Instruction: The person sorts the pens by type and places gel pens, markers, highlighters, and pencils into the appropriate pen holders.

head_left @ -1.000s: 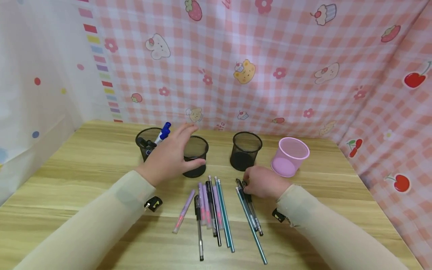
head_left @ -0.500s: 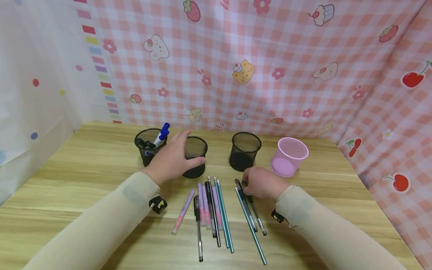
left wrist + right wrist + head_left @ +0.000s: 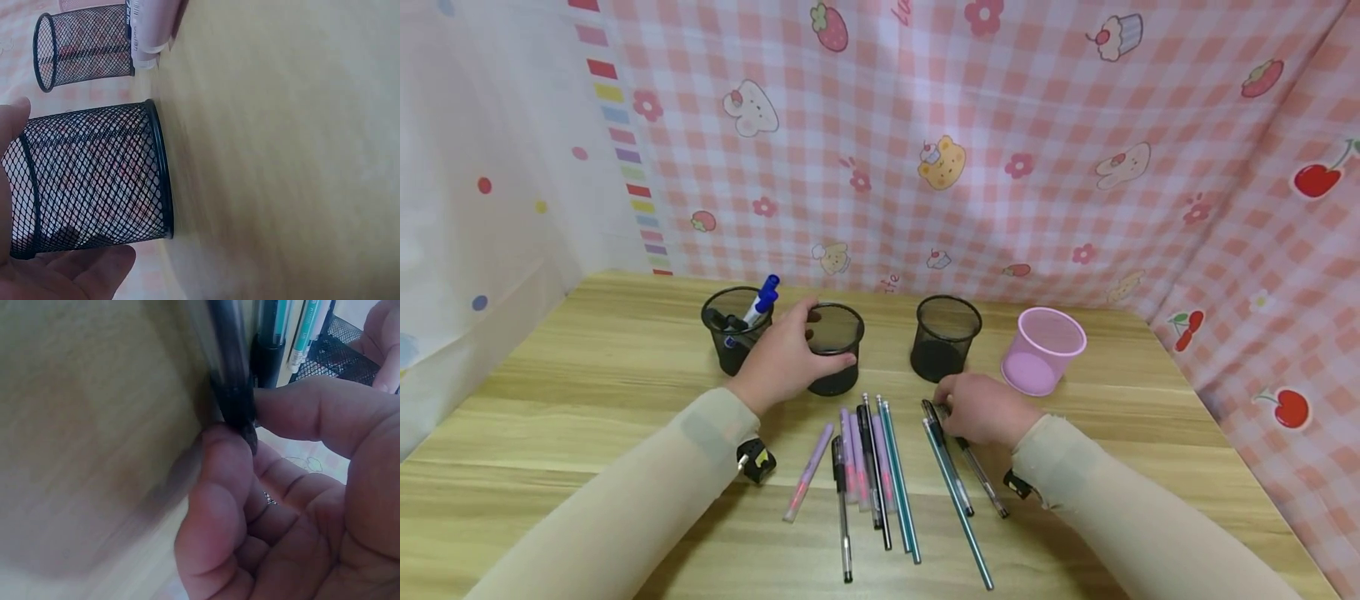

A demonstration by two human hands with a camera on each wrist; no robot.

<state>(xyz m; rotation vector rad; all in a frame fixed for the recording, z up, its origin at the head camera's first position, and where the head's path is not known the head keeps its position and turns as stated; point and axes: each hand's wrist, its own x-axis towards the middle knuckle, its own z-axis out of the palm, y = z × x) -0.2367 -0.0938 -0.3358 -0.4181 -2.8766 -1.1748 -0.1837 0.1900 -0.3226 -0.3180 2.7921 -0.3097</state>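
In the head view my left hand (image 3: pixel 786 358) grips a black mesh pen cup (image 3: pixel 842 379), thumb in front and fingers round its far side. The left wrist view shows that mesh cup (image 3: pixel 94 181) between thumb and fingers, its base on the table. My right hand (image 3: pixel 988 408) pinches the capped end of a black gel pen (image 3: pixel 983 475) lying slanted on the table. Thumb and forefinger meet on the pen (image 3: pixel 234 394) in the right wrist view. Beside it lie another black gel pen (image 3: pixel 957 477) and a teal pencil (image 3: pixel 972 542).
Several purple pens (image 3: pixel 854 467), teal pencils (image 3: pixel 906 500) and black pens (image 3: pixel 843 508) lie mid-table. A black mesh cup (image 3: pixel 726 333) with markers stands at left. Another black cup (image 3: pixel 943 354) and a pink cup (image 3: pixel 1037 367) stand right of centre. A checked cloth (image 3: pixel 865 125) hangs behind.
My left hand has come down and its fingers have closed round the mesh cup. The gel pen in my right hand has swung its lower end to the right, away from its neighbours.
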